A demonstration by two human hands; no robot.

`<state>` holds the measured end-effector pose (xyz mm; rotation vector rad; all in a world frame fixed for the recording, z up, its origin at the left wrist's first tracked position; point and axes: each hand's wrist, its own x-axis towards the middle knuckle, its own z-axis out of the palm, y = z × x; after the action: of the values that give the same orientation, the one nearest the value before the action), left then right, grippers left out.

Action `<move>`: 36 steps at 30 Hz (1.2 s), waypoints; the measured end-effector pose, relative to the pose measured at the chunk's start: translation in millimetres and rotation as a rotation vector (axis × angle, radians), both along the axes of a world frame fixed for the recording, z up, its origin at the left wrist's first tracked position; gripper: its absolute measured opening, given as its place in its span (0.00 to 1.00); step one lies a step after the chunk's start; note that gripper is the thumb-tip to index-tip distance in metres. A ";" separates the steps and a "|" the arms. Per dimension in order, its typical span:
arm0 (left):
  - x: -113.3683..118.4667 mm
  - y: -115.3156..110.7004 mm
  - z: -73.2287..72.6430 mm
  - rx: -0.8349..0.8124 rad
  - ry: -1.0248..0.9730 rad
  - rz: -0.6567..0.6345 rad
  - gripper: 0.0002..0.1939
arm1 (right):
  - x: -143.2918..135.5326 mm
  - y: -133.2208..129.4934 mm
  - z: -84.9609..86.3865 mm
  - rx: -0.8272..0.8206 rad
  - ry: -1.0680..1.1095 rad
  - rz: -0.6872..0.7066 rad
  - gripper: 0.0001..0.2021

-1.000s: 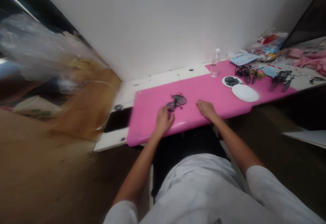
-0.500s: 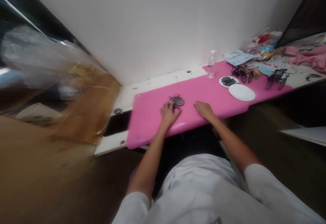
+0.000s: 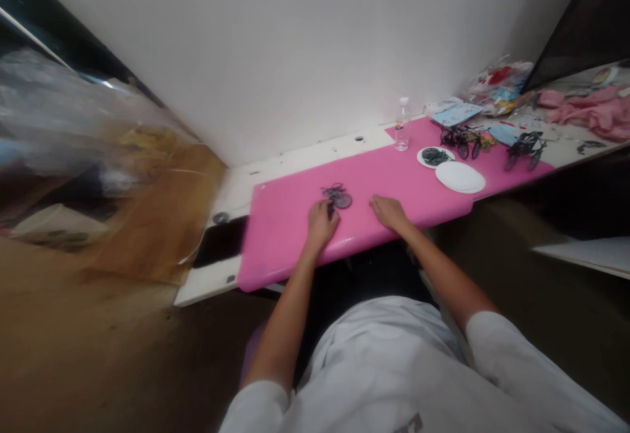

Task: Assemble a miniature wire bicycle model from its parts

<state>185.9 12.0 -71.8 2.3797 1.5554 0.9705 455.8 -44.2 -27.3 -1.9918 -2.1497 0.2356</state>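
Observation:
A small dark model bicycle (image 3: pixel 339 197) lies or leans on the pink mat (image 3: pixel 290 223) in front of me. My left hand (image 3: pixel 321 223) is closed at its near side, thumb and fingers pinched on a dark part of it. My right hand (image 3: pixel 390 212) rests on the mat to the right, apart from the bicycle. Its fingers are curled together, and anything between them is hidden.
A white plate with dark parts (image 3: pixel 436 157) and a bare white plate (image 3: pixel 460 177) are to the right. Behind them stand a water bottle (image 3: pixel 402 124) and several model bicycles (image 3: pixel 525 151). A black flat object (image 3: pixel 220 243) lies left of the mat.
My left thumb has drawn in toward the fingers, closing the hand on the bicycle's dark part. The right hand has barely moved; the whole view has shifted slightly.

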 end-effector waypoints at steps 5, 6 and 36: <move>-0.7 -2.1 0.3 0.000 -0.056 -0.050 0.15 | -0.1 -3.4 4.1 -0.020 0.005 -0.004 0.25; -0.5 -2.5 0.8 -0.007 -0.065 -0.056 0.13 | 0.0 -3.8 4.7 -0.023 0.004 -0.004 0.25; -3.8 6.9 -5.9 -0.016 -0.051 -0.027 0.17 | 0.0 -2.5 2.7 -0.003 0.009 0.004 0.25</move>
<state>182.1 18.9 -77.6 2.3401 1.5041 1.0009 455.9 -46.6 -24.7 -1.9844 -2.1487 0.2484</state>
